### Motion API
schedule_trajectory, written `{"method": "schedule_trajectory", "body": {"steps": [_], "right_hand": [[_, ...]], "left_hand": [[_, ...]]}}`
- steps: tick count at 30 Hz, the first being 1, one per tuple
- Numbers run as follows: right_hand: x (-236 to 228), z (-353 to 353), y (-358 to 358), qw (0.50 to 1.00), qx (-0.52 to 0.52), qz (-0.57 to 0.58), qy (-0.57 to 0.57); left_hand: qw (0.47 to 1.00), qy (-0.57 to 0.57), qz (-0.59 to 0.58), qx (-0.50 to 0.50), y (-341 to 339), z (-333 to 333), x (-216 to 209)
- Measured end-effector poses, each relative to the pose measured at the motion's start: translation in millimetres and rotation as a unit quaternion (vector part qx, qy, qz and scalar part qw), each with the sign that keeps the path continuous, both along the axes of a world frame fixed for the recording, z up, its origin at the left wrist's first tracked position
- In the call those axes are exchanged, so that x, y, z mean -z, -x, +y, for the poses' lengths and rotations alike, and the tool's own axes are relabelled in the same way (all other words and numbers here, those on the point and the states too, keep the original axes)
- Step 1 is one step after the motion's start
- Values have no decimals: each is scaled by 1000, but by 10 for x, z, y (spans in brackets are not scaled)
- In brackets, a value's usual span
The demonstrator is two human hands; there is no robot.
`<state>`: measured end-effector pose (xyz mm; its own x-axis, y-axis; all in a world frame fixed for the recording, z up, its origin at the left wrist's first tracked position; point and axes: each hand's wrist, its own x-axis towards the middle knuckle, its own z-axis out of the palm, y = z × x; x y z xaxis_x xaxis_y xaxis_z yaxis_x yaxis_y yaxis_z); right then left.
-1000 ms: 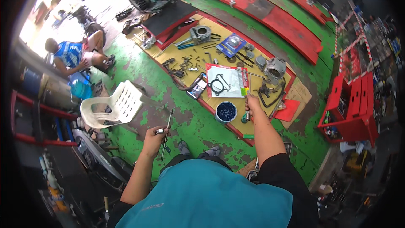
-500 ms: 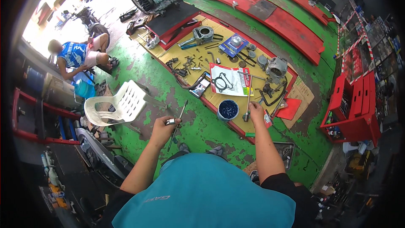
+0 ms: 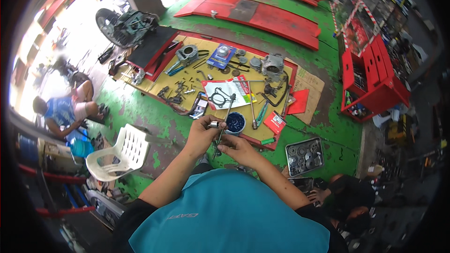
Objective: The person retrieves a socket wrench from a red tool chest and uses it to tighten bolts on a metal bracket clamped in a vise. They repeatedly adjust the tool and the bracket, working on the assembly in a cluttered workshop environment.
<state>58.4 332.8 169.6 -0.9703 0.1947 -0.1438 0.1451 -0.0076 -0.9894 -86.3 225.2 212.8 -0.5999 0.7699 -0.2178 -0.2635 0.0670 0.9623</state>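
My left hand (image 3: 200,135) is closed around a long thin metal rod (image 3: 229,106) and a short silver socket-like cylinder (image 3: 214,124). The rod slants upward, its dark upper end over the table's near edge. My right hand (image 3: 239,150) is just below, fingers bent and closed on the rod's lower half. Right behind the hands stands an open tub (image 3: 236,122) of dark blue grease-like stuff, partly covered by the rod. Beyond it lies a clear-and-red packet with a black gasket (image 3: 219,97). A long-shafted socket wrench (image 3: 253,115) rests right of the tub.
The cardboard-topped red table (image 3: 192,72) bears a cylinder block (image 3: 187,54), another metal housing (image 3: 273,64), bolts, and a phone (image 3: 200,104). A tray of parts (image 3: 304,157) is on the floor at right. A white chair (image 3: 123,152) stands left. One person sits far left; another crouches lower right.
My right hand has left the long-shafted socket wrench on the table and come across to the rod. My left hand has moved right, bringing the rod beside the tub. The view has shifted.
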Motion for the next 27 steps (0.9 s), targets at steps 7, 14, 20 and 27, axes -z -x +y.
{"method": "schedule_trajectory", "body": {"steps": [7,14,20,27], "right_hand": [[-51,-55,-34,970,180,-22,-163],[-9,-129,170,943,333,7,30],[197,-269,24,881,428,-30,197],[302,-506,-23,833,532,-64,133]], "left_hand": [[996,5,46,77,26,297,80],[991,4,2,133,546,304,259],[986,119,-99,66,1390,-64,1001],[966,133,-220,17,1728,-22,2014]]}}
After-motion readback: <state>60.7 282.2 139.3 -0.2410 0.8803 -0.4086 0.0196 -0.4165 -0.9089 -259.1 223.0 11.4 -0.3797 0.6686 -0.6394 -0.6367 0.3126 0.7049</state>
